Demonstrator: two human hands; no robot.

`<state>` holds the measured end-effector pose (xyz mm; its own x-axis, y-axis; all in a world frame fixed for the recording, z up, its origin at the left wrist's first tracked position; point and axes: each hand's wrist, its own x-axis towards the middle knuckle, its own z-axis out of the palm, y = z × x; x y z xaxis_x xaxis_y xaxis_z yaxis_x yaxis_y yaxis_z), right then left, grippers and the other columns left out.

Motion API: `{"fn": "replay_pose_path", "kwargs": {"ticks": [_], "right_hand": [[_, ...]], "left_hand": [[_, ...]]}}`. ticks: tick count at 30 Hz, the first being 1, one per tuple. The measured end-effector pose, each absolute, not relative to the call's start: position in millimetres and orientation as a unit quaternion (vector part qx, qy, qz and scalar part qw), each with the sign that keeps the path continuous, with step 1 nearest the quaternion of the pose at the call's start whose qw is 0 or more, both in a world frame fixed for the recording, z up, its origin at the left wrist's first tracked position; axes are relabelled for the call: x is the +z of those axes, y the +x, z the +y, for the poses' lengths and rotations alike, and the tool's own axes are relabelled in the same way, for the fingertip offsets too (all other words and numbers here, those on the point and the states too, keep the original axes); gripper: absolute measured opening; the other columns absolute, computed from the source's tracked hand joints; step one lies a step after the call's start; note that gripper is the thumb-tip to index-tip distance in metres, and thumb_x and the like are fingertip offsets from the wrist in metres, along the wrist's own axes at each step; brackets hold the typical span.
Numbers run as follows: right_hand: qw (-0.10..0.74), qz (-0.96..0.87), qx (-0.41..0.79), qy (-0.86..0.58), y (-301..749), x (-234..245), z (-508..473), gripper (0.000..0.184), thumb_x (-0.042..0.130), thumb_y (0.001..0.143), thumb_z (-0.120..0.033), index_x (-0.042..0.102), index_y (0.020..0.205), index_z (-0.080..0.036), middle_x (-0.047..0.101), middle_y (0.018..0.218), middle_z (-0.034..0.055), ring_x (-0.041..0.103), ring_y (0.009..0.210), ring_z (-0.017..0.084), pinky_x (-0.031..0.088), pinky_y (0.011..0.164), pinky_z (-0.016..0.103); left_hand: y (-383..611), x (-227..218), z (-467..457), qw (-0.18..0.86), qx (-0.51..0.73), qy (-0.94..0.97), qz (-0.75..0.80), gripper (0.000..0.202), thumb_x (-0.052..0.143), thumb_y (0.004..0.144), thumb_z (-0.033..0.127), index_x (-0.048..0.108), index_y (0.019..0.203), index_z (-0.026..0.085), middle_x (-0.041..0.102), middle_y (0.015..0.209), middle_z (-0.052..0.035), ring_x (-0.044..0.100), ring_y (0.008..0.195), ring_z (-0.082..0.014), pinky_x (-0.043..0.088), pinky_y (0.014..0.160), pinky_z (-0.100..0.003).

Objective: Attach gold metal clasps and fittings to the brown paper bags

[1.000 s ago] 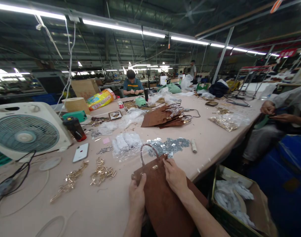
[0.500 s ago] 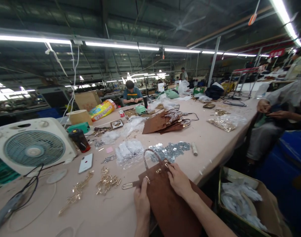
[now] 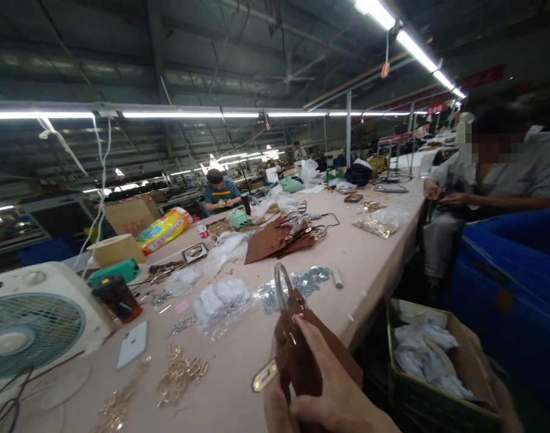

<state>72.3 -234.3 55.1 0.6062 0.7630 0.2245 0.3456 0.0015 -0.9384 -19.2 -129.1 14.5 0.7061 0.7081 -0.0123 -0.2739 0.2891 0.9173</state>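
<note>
A brown handbag (image 3: 304, 368) is between my two hands at the table's front edge, turned so its side faces me. Its arched handle (image 3: 281, 285) is wrapped in clear plastic. A strap end with a gold-coloured plate (image 3: 265, 376) sticks out at the left. My right hand (image 3: 331, 382) grips the bag's right side, its fingers along the upper part. My left hand (image 3: 275, 402) holds the left side near the strap and is partly hidden by the bag and the right hand. Just beyond the bag lie flat grey metal pieces (image 3: 272, 294).
Gold-coloured fittings (image 3: 180, 373) lie left of the bag, near a white phone (image 3: 132, 344) and a fan (image 3: 35, 325). Farther back rest stacked brown bags (image 3: 268, 240). A box of white wrapping (image 3: 480, 403) stands at right, beside a blue bin (image 3: 505, 282) and a seated person (image 3: 491, 180).
The bag has turned from lying front-up to edge-on. My right hand has come down and closer to my left hand. The view has swung to the right.
</note>
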Motion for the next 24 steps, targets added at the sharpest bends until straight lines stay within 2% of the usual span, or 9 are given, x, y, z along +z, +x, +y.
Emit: {"fn": "replay_pose_path", "kwargs": {"ticks": [3, 6, 8, 10, 13, 16, 18, 20, 24], "right_hand": [[0.627, -0.367, 0.180, -0.664, 71.9, 64.1, -254.2, 0.107, 0.091, 0.065, -0.035, 0.041, 0.160, -0.030, 0.033, 0.169, 0.0093, 0.029, 0.156, 0.036, 0.027, 0.127, 0.054], [0.704, -0.280, 0.178, -0.628, 78.7, 74.0, -276.3, 0.074, 0.077, 0.085, -0.047, 0.054, 0.152, -0.029, 0.052, 0.157, 0.0090, 0.046, 0.148, 0.034, 0.037, 0.123, 0.051], [0.737, -0.214, 0.168, -0.619, 88.4, 82.6, -292.5, 0.062, 0.075, 0.086, -0.055, 0.064, 0.142, -0.029, 0.065, 0.145, 0.0089, 0.056, 0.139, 0.034, 0.047, 0.116, 0.048], [0.758, -0.148, 0.166, -0.613, 101.9, 90.2, -308.4, 0.065, 0.081, 0.079, -0.059, 0.070, 0.134, -0.028, 0.072, 0.135, 0.0097, 0.065, 0.128, 0.036, 0.055, 0.108, 0.045], [0.790, -0.036, 0.214, -0.574, 122.5, 93.7, -327.0, 0.085, 0.090, 0.069, -0.054, 0.061, 0.145, -0.028, 0.078, 0.121, 0.0112, 0.076, 0.106, 0.037, 0.064, 0.092, 0.047], [0.799, 0.020, 0.288, -0.528, 135.0, 86.0, -330.1, 0.101, 0.094, 0.064, -0.046, 0.050, 0.153, -0.029, 0.081, 0.110, 0.0106, 0.079, 0.090, 0.036, 0.066, 0.081, 0.049], [0.797, 0.014, 0.330, -0.505, 138.5, 75.7, -321.2, 0.095, 0.092, 0.067, -0.045, 0.051, 0.152, -0.030, 0.081, 0.110, 0.0099, 0.080, 0.088, 0.035, 0.066, 0.080, 0.048], [0.789, 0.005, 0.365, -0.494, 140.4, 62.1, -305.8, 0.087, 0.089, 0.071, -0.044, 0.054, 0.149, -0.029, 0.081, 0.110, 0.0095, 0.080, 0.089, 0.034, 0.066, 0.081, 0.047], [0.749, -0.006, 0.434, -0.500, 143.6, 28.6, -268.7, 0.083, 0.089, 0.069, -0.042, 0.058, 0.144, -0.026, 0.082, 0.102, 0.0088, 0.080, 0.086, 0.034, 0.066, 0.076, 0.046]], "left_hand": [[-11.5, 19.2, -154.2, 0.773, 0.304, 0.537, 0.148, 0.096, 0.061, 0.074, 0.088, 0.059, 0.148, 0.027, 0.050, 0.158, -0.0064, 0.039, 0.149, -0.0426, 0.044, 0.120, -0.046], [-0.3, 28.9, -177.9, 0.750, 0.276, 0.593, 0.099, 0.090, 0.070, 0.078, 0.077, 0.060, 0.148, 0.023, 0.045, 0.161, -0.0083, 0.036, 0.151, -0.0438, 0.033, 0.126, -0.050], [6.3, 37.1, -187.4, 0.730, 0.265, 0.627, 0.063, 0.080, 0.073, 0.083, 0.066, 0.059, 0.148, 0.021, 0.047, 0.159, -0.0109, 0.038, 0.150, -0.0418, 0.030, 0.128, -0.051], [10.1, 43.8, -184.7, 0.702, 0.296, 0.643, 0.077, 0.070, 0.078, 0.085, 0.053, 0.062, 0.145, 0.022, 0.050, 0.157, -0.0123, 0.041, 0.149, -0.0393, 0.031, 0.127, -0.049], [5.8, 46.4, -154.9, 0.656, 0.382, 0.615, 0.213, 0.075, 0.088, 0.076, 0.044, 0.062, 0.144, 0.023, 0.048, 0.159, -0.0123, 0.040, 0.150, -0.0376, 0.031, 0.127, -0.047], [-12.7, 43.1, -116.6, 0.738, 0.301, 0.512, 0.320, 0.078, 0.089, 0.073, 0.055, 0.065, 0.138, 0.019, 0.061, 0.146, -0.0178, 0.053, 0.139, -0.0419, 0.044, 0.117, -0.053], [-29.0, 42.4, -101.9, 0.836, 0.183, 0.425, 0.295, 0.074, 0.076, 0.079, 0.071, 0.071, 0.127, 0.015, 0.072, 0.127, -0.0200, 0.064, 0.126, -0.0439, 0.052, 0.106, -0.057], [-42.8, 44.1, -98.2, 0.898, 0.104, 0.344, 0.254, 0.082, 0.065, 0.080, 0.083, 0.074, 0.121, 0.013, 0.077, 0.111, -0.0206, 0.070, 0.114, -0.0442, 0.056, 0.098, -0.058], [-53.2, 45.4, -99.2, 0.925, 0.095, 0.278, 0.242, 0.082, 0.070, 0.077, 0.079, 0.073, 0.119, 0.008, 0.078, 0.102, -0.0217, 0.074, 0.103, -0.0429, 0.058, 0.094, -0.056]]}}
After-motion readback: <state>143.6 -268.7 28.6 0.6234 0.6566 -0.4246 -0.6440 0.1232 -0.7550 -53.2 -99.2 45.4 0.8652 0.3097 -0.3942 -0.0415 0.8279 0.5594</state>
